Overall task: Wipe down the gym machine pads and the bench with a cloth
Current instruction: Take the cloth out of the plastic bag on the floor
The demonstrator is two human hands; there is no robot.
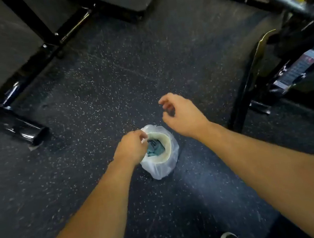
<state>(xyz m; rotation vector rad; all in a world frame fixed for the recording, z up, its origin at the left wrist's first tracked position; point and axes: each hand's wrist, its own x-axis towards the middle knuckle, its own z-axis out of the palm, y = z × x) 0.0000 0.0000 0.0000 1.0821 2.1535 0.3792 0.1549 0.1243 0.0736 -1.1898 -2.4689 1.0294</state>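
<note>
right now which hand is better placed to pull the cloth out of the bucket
Left. The left hand is already at the rim of the bucket, right beside the blue cloth; the right hand hovers empty beyond it.

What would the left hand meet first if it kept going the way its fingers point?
Probably the blue cloth inside the white bucket: the left hand already reaches down at the rim, fingers curled over it. Depth is hard to judge.
</note>
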